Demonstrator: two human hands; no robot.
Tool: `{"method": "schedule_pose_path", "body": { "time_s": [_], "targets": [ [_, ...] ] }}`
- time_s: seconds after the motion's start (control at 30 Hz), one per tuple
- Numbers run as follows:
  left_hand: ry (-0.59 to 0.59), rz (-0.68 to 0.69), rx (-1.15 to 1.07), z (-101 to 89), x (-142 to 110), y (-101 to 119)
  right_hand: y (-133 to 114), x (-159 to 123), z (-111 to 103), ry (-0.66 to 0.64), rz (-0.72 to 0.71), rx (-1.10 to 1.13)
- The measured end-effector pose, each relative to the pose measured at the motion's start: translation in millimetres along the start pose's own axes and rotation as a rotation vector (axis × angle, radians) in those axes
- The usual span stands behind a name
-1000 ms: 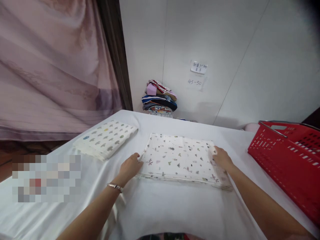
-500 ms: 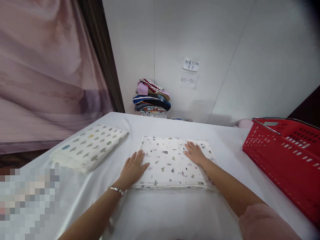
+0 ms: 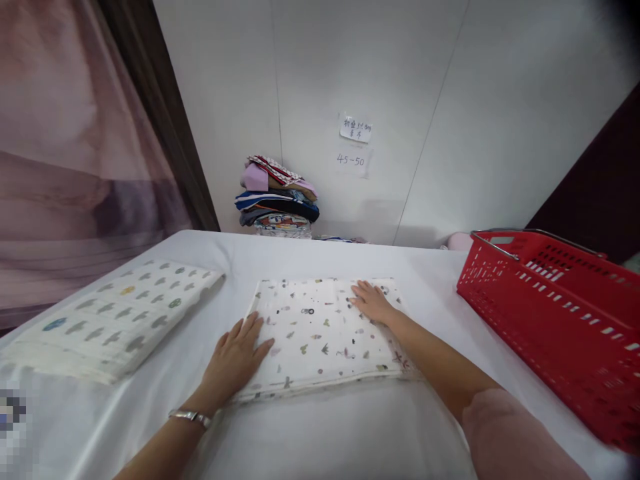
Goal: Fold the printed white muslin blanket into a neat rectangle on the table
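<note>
1. The folded cloth with small scattered motifs (image 3: 320, 333) lies flat on the white-covered counter (image 3: 320, 433), in the lower middle of the frame. Its layered near edge faces the bottom of the frame.
2. Both hands are open and rest palm down on this cloth, fingers spread, gripping nothing.
3. The left hand (image 3: 234, 360) lies across the cloth's left edge, its fingers pointing toward the upper right. A silver bracelet (image 3: 190, 417) circles that wrist.
4. The right hand (image 3: 373, 303) lies on the upper right part of the cloth, its fingers pointing toward the upper left. A pink sleeve (image 3: 510, 433) covers part of that arm at the lower right.
5. At the left of the frame, apart from the first cloth, lies a second folded cloth (image 3: 115, 313), off-white with rows of grey shapes and a few yellow, green and blue ones.
6. A red basket (image 3: 545, 333) with slotted sides and a metal handle stands at the right of the frame.
7. Beyond the far edge, a stack of folded fabrics (image 3: 277, 200) sits against the pale wall (image 3: 390, 67), upper middle. Beside it, higher up, hang two paper notes (image 3: 356, 129), the lower reading "45-50".
8. A pinkish curtain (image 3: 55, 167) fills the upper left.
</note>
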State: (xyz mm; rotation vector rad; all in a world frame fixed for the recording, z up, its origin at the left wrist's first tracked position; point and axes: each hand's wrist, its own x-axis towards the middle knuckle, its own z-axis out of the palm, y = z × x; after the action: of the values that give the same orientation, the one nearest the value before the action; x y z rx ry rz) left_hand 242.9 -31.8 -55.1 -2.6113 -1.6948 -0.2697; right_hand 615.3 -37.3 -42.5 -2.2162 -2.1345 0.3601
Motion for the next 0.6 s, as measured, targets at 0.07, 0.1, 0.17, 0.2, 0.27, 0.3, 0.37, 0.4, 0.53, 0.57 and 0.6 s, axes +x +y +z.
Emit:
{"method": "schedule_pose_path", "body": {
  "time_s": [0.07,0.1,0.17,0.2,0.27,0.3,0.37,0.4,0.53,0.57,0.6],
  "targets": [
    [0.012,0.007,0.002,-0.6,-0.6,0.7,14.7,-2.5,-2.0,0.045,0.072,-0.05],
    [0.016,0.01,0.002,-1.2,-1.1,1.3,23.4,-3.7,-2.5,0.064,0.112,-0.08],
    [0.02,0.015,-0.002,-2.9,-2.1,2.9,40.1,-4.3,-1.8,0.057,0.16,-0.112],
    [0.021,0.016,-0.005,-3.6,-2.6,3.6,46.8,-3.6,-0.9,0.049,0.176,-0.11],
    [0.019,0.013,-0.015,-4.4,-3.4,4.6,54.4,-0.8,1.7,0.037,0.195,-0.106],
    [0.016,0.01,-0.022,-4.5,-3.8,4.8,55.2,0.4,2.9,0.035,0.2,-0.107],
    [0.019,0.004,-0.033,-4.4,-4.6,4.9,53.4,0.5,4.9,0.037,0.201,-0.116],
    [0.024,0.006,-0.037,-4.4,-4.9,4.8,52.1,-1.1,5.7,0.051,0.204,-0.122],
    [0.04,0.015,-0.056,-5.5,-5.7,4.7,59.4,-20.0,9.8,0.16,0.291,-0.103],
    [0.038,0.015,-0.065,-6.1,-5.8,4.8,64.7,-27.3,11.7,0.174,0.322,-0.075],
    [0.034,0.012,-0.075,-6.6,-5.7,4.9,70.5,-35.4,14.1,0.177,0.347,-0.041]
  ]
}}
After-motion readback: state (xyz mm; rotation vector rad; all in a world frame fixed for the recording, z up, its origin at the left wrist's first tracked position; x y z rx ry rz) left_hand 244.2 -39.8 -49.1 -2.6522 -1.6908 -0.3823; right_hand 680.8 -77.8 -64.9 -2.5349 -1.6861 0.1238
